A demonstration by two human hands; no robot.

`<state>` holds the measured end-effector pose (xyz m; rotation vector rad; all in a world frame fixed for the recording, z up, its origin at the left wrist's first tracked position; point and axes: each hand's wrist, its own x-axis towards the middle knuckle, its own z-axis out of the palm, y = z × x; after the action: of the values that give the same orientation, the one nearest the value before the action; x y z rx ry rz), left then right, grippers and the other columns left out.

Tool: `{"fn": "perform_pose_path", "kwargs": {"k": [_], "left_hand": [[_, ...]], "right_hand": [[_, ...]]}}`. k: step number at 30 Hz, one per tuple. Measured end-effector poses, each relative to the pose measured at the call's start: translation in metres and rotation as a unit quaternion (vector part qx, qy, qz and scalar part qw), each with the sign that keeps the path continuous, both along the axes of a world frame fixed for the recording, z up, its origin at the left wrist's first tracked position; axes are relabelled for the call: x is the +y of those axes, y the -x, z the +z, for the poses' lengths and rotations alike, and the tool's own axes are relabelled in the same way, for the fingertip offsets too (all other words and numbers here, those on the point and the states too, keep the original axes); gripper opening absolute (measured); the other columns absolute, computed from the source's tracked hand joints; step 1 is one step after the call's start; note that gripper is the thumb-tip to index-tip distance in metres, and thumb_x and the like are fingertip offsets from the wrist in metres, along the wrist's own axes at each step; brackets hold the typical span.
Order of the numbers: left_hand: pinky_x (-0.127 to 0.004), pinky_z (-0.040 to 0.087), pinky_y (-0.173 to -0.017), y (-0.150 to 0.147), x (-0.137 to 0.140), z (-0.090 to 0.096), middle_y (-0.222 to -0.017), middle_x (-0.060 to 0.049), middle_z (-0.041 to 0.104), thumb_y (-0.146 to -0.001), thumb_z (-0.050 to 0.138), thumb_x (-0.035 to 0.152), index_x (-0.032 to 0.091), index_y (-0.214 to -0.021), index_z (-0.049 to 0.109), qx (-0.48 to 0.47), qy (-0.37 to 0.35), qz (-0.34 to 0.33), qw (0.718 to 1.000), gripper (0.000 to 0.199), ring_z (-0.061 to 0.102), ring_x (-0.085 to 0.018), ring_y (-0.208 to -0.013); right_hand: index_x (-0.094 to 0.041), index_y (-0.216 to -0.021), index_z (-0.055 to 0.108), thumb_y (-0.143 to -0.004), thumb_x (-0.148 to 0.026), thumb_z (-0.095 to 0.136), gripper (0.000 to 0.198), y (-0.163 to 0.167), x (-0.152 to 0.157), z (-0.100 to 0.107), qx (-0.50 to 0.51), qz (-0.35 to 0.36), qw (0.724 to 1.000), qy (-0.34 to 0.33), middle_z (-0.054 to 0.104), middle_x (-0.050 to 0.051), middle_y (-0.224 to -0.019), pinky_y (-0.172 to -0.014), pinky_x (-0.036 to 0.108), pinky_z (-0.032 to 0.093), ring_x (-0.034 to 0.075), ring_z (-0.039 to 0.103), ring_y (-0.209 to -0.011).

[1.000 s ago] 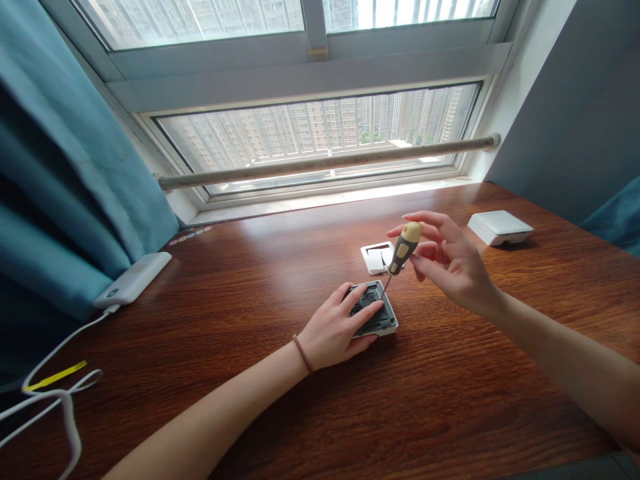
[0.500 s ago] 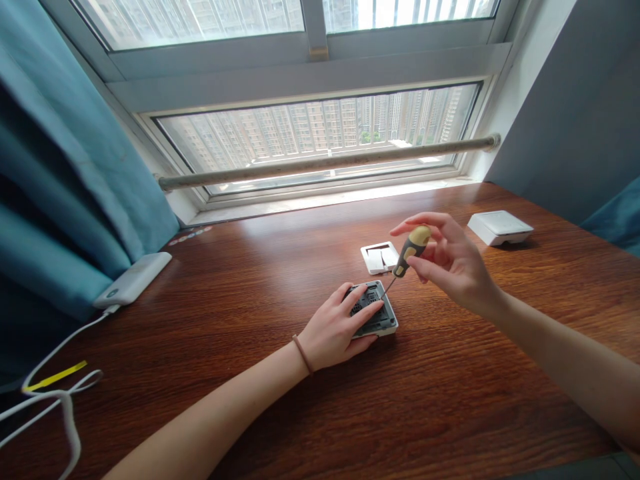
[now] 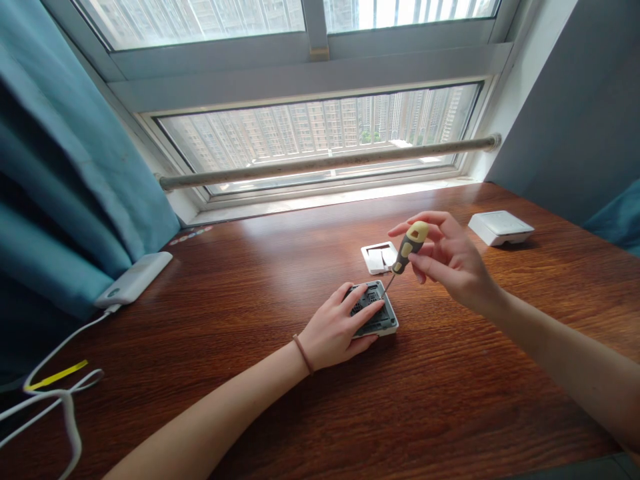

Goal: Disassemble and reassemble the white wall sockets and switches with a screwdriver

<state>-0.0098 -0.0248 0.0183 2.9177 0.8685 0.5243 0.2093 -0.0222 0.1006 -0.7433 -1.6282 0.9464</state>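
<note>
My left hand holds a small square device against the table, its fingers over the top and the thumb along the near side. The device has a dark grey open face with slots and a white casing below. Between the thumb and fingers of my right hand is a screwdriver with a yellow-and-grey handle. The tool leans, its thin shaft running down to the grey face beside my left index finger. That fingertip partly hides where the screwdriver's tip meets the device.
Just behind the device lies a white square frame with loose white panels. A white box-shaped unit sits at the back right. On the left are a white power bank, its white cable and a blue curtain. A window borders the wooden table.
The screwdriver handle has tipped slightly to the left and turned a little in my right hand's fingers. My left hand and the device stay in place.
</note>
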Motion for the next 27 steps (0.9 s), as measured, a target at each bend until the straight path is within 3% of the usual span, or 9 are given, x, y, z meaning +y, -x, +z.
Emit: {"fn": "perform_pose_path", "kwargs": {"k": [6,11,16,20,24,26,27], "left_hand": [[-0.051,0.037,-0.098,0.0,0.0,0.001,-0.134,-0.013,0.038,-0.082,0.051,0.039,0.022,-0.128,0.043,-0.004,-0.003,-0.001,1.0,0.051,0.034,-0.032,-0.121],[-0.051,0.037,-0.098,-0.001,0.0,0.001,-0.133,-0.013,0.039,-0.081,0.052,0.039,0.022,-0.128,0.044,-0.01,-0.003,0.0,1.0,0.051,0.035,-0.031,-0.12],[-0.05,0.036,-0.099,-0.001,0.0,0.001,-0.133,-0.013,0.038,-0.081,0.051,0.039,0.021,-0.128,0.043,-0.01,0.003,-0.001,1.0,0.051,0.034,-0.031,-0.121],[-0.05,0.036,-0.099,0.0,0.0,0.002,-0.133,-0.013,0.038,-0.082,0.05,0.04,0.021,-0.129,0.043,-0.005,0.007,0.0,1.0,0.051,0.034,-0.031,-0.121],[-0.05,0.036,-0.099,0.0,0.0,0.0,-0.133,-0.014,0.039,-0.082,0.05,0.041,0.021,-0.128,0.044,-0.004,0.002,0.001,1.0,0.051,0.034,-0.031,-0.121],[-0.05,0.037,-0.099,0.0,0.0,0.0,-0.133,-0.014,0.039,-0.082,0.051,0.04,0.022,-0.128,0.044,-0.008,0.0,0.0,1.0,0.051,0.034,-0.031,-0.121],[-0.05,0.037,-0.099,0.0,0.0,0.0,-0.133,-0.013,0.039,-0.081,0.051,0.04,0.022,-0.128,0.044,-0.01,0.0,-0.002,1.0,0.05,0.034,-0.031,-0.121]], "right_hand": [[-0.026,-0.106,0.05,-0.069,-0.021,0.071,0.043,-0.002,0.006,-0.007,-0.048,-0.089,0.995,-0.014,0.056,-0.001,-0.092,-0.04,0.02,0.04,0.004,0.045,-0.049],[-0.027,-0.116,0.041,-0.082,-0.02,0.056,0.038,-0.002,0.002,-0.004,-0.021,-0.018,1.0,0.002,0.057,0.003,-0.1,-0.043,0.021,0.042,0.006,0.051,-0.054],[-0.027,-0.12,0.039,-0.078,-0.02,0.061,0.048,0.0,0.003,-0.005,-0.03,-0.013,0.999,0.005,0.055,0.002,-0.101,-0.046,0.021,0.044,0.006,0.051,-0.056],[-0.021,-0.11,0.046,-0.075,-0.023,0.065,0.04,0.002,0.004,-0.007,-0.041,-0.046,0.998,0.0,0.059,0.001,-0.081,-0.046,0.022,0.043,0.01,0.052,-0.059],[-0.022,-0.09,0.05,-0.079,-0.028,0.059,0.016,-0.005,0.005,-0.001,0.027,-0.215,0.974,-0.059,0.051,-0.002,-0.066,-0.046,0.023,0.038,0.01,0.047,-0.054],[-0.021,-0.075,0.05,-0.075,-0.029,0.063,0.016,-0.011,0.01,0.001,-0.027,-0.249,0.967,-0.038,0.043,-0.004,-0.057,-0.042,0.022,0.032,0.008,0.04,-0.048],[-0.02,-0.07,0.05,-0.072,-0.03,0.066,0.019,-0.013,0.014,0.0,-0.084,-0.216,0.973,0.004,0.041,-0.005,-0.054,-0.04,0.022,0.029,0.007,0.037,-0.045]]}}
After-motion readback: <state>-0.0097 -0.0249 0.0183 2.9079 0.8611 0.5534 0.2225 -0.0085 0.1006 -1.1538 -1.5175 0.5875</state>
